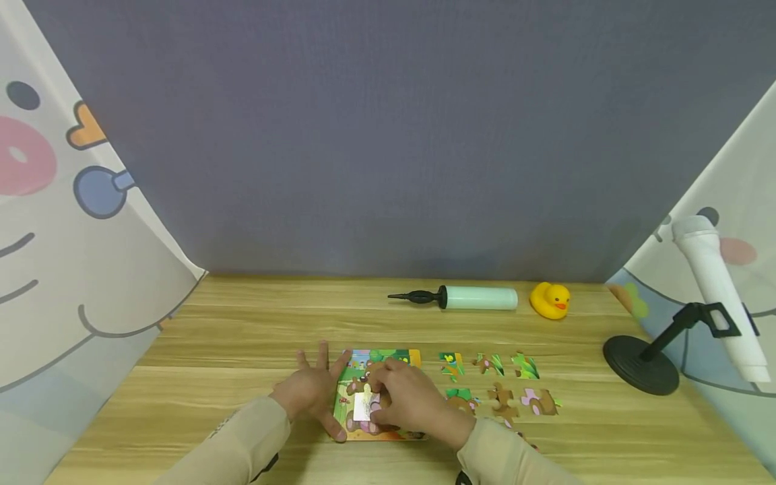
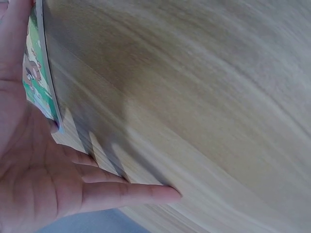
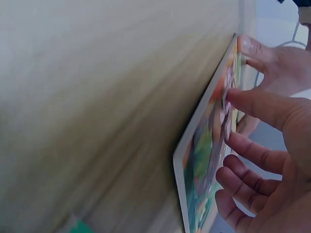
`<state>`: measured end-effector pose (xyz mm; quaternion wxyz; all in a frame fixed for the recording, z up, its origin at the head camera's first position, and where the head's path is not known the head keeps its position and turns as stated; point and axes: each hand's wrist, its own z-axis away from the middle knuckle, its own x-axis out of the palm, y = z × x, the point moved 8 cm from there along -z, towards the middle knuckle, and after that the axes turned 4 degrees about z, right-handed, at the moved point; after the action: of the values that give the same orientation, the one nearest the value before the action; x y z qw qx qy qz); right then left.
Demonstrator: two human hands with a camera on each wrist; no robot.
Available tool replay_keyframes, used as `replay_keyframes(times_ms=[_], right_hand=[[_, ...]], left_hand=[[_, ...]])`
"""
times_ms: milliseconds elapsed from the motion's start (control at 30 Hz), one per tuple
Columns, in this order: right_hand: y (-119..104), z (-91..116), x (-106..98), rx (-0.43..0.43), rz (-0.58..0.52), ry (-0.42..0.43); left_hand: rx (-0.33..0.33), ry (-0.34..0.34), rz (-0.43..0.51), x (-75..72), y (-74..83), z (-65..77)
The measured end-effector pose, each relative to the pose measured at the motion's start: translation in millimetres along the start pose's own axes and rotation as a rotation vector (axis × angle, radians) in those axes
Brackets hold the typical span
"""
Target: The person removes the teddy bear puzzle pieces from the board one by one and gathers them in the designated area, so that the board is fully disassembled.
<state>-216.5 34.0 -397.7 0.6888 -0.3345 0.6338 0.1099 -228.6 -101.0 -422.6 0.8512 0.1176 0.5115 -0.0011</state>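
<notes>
A bear jigsaw puzzle board (image 1: 341, 404) lies flat on the wooden table. Beside its left edge, my left hand (image 1: 312, 391) has its fingers spread wide, with the thumb by the near corner. The left wrist view shows that palm (image 2: 39, 184) and part of the board (image 2: 36, 73). Over the middle of the board, my right hand (image 1: 415, 401) pinches a puzzle piece (image 3: 225, 102) between thumb and index finger. A pale, shiny patch (image 1: 366, 407) shows just left of those fingertips. The other right fingers are bent loosely above the board, and this hand hides the board's right part.
Several loose puzzle pieces (image 1: 503, 404) lie right of the board, some partly behind my right forearm. A hand pump (image 1: 479, 298) and a yellow rubber duck (image 1: 550, 300) sit at the back. A white microphone (image 1: 715, 289) on a black stand (image 1: 641, 364) stands far right.
</notes>
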Motion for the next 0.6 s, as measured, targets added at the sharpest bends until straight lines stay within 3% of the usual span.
replay_keyframes(times_ms=[600], right_hand=[[2.9,1.1,-2.3,-0.03,0.001,-0.017]], left_hand=[[-0.019,-0.01,0.036,2.9,-1.8,-2.8]])
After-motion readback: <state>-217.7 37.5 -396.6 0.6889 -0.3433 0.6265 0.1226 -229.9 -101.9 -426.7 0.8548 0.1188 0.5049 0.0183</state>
